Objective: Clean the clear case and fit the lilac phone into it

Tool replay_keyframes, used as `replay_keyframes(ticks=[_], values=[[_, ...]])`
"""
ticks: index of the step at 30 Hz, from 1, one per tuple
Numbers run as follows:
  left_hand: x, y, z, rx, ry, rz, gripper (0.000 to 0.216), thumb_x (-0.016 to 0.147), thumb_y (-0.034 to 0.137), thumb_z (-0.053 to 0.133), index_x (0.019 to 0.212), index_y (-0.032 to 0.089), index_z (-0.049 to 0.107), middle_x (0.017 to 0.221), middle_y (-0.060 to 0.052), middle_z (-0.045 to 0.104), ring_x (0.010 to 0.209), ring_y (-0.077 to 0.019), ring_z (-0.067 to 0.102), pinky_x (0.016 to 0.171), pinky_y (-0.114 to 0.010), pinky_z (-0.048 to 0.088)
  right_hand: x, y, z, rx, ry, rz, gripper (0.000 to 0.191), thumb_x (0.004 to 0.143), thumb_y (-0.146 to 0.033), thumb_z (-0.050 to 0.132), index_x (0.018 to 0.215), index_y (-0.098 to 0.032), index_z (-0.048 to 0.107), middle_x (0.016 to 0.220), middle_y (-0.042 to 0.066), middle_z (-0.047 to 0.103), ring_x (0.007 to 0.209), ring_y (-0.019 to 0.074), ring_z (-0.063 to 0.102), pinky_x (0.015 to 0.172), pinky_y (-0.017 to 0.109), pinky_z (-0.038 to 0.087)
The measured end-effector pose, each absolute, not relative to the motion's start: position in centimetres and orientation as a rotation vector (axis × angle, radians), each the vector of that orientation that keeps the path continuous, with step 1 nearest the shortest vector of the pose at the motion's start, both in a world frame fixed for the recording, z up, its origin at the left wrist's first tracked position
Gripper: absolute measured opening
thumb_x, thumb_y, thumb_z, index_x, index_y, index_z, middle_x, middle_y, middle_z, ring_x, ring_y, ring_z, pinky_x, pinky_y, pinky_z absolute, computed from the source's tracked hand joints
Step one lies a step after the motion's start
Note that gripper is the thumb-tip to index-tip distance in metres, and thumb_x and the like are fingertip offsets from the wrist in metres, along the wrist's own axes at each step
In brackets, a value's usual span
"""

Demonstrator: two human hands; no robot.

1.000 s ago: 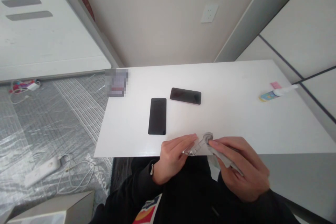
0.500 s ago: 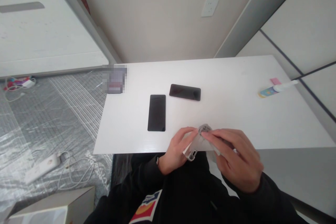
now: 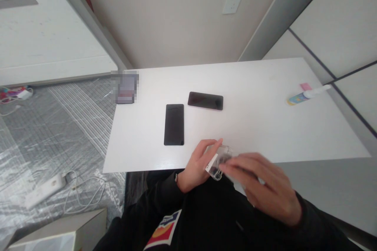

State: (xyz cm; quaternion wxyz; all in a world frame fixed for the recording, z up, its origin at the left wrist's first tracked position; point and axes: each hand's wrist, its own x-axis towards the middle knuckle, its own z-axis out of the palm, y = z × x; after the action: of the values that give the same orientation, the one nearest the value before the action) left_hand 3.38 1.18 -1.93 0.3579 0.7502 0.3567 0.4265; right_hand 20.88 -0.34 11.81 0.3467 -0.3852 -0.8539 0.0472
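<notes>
Over the near edge of the white table [image 3: 250,125], my left hand [image 3: 196,168] grips a clear plastic case [image 3: 212,173] that looks like a phone case, with a pale strip along its side. My right hand [image 3: 262,182], blurred by motion, is closed at the fingertips on a small grey bunched cloth [image 3: 223,158] against the case; its fingers partly cover both. A dark smartphone [image 3: 174,124] lies upright-wise on the table left of my hands. Beyond them a second dark phone [image 3: 205,101] lies crosswise.
A spray bottle [image 3: 300,98] lies on the right beside a pink slip [image 3: 305,86]. At the far left corner is a blurred-out item [image 3: 126,88]. A power strip [image 3: 47,190] with cables lies on the floor, near a cardboard box [image 3: 73,227].
My right hand has come down and nearer with the grey cloth, from the case's far end to its near part. The case's clear far end now shows. The view has shifted slightly.
</notes>
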Motion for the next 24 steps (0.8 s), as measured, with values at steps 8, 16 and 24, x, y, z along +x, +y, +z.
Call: replay_keyframes(ticks=[8,16,24], values=[[3.2,1.3,-1.7,1.965,0.890,1.123,0.054,0.107,0.030,0.052,0.159,0.027,0.041,0.136,-0.013,0.062,0.122,-0.0255,0.066,0.103,-0.042,0.060,22.0,0.2,11.7,-0.925,-2.295,0.078,0.031,0.105,-0.008,0.046,0.118,-0.017,0.072,0.100,0.007,0.076,0.093,0.0203,0.071,0.079,0.031,0.063],[3.2,1.6,-0.7,1.989,0.871,1.088,0.053,0.104,0.023,0.053,0.156,0.027,0.043,0.136,-0.013,0.062,0.124,-0.0254,0.066,0.104,-0.042,0.060,22.3,0.6,11.4,-0.865,-2.276,0.188,0.026,0.105,-0.007,0.049,0.116,-0.016,0.070,0.099,0.007,0.073,0.092,0.0179,0.069,0.080,0.028,0.060],[2.4,2.4,0.3,1.977,0.965,1.024,0.045,0.094,0.002,0.045,0.135,0.022,0.051,0.137,-0.013,0.068,0.123,-0.0222,0.070,0.103,-0.040,0.061,25.7,3.0,8.2,-1.192,-2.048,0.109,0.034,0.097,-0.001,0.054,0.117,-0.022,0.072,0.107,0.008,0.070,0.095,0.0198,0.071,0.083,0.032,0.061]])
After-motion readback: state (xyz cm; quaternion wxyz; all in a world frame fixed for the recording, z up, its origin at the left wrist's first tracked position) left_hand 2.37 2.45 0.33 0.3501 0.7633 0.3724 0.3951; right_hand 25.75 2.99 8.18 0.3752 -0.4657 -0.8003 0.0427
